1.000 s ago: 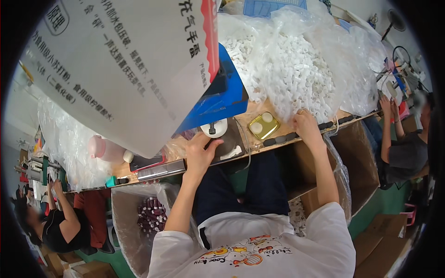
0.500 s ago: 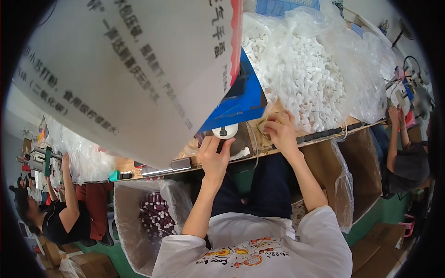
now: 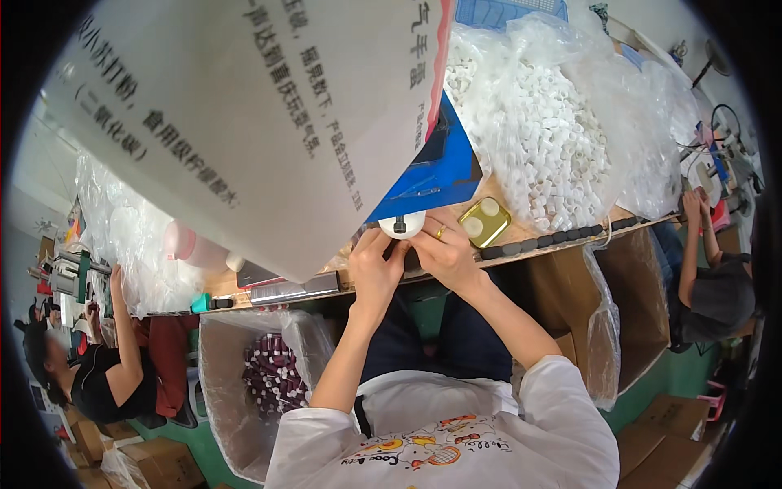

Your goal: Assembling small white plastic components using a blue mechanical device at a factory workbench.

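Note:
Both hands meet at a white round part (image 3: 402, 224) with a dark centre, below a blue machine (image 3: 436, 181) at the bench's front edge. My left hand (image 3: 375, 262) is at its lower left, thumb and fingers closed together. From the right, my right hand (image 3: 444, 251) reaches in with bent, closed fingers touching or nearly touching the same part; a ring shows on one finger. Whatever lies between the fingertips is too small or hidden to make out. Just right of that hand sits a gold rectangular tin (image 3: 486, 222) with two pale round pads or pieces inside.
A large printed sheet (image 3: 269, 122) hangs close, covering the upper left. A clear bag of white caps (image 3: 562, 138) fills the bench's right. Below stand a lined box of dark purple bottles (image 3: 275, 371) and an open carton (image 3: 546, 297). Co-workers sit at both sides.
My right hand has left the gold tin and moved left to the white round part, uncovering the tin. My left hand stays at the same part.

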The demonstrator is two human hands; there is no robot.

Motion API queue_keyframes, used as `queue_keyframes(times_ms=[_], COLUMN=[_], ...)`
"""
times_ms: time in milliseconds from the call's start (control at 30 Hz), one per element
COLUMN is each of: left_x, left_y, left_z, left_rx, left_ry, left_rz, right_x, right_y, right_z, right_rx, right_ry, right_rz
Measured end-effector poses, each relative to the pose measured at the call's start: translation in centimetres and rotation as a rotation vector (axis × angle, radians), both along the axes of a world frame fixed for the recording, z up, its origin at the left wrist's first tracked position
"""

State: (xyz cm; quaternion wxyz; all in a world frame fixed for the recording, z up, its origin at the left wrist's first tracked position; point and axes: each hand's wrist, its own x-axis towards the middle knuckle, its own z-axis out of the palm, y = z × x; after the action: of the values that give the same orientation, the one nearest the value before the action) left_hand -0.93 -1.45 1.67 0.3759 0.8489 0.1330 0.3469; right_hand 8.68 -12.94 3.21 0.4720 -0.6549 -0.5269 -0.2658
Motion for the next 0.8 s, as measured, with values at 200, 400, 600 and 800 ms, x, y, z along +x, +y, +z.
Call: queue_keyframes(times_ms=[200, 400, 600, 800], left_x=[-1.8, -0.5, 0.4, -2.7], left_y=[0.4, 0.0, -0.8, 3.5], left_z=[-1.2, -0.5, -1.0, 0.6], left_rx=[-0.237, -0.115, -0.216, -0.463], left_ry=[-0.021, 0.094, -0.009, -0.091], left_rz=[-0.006, -0.001, -0.035, 0.007], right_x=[5.5, 13.3, 12.2, 3.7], right_y=[-3.0, -4.0, -4.2, -2.7], right_z=[-0.9, -2.3, -1.2, 0.6], right_rx=[0.113, -0.37, -0.344, -0.35], right_ry=[0.371, 0.347, 0.429, 0.574], right_rz=[-0.362, -0.514, -0.359, 0.009])
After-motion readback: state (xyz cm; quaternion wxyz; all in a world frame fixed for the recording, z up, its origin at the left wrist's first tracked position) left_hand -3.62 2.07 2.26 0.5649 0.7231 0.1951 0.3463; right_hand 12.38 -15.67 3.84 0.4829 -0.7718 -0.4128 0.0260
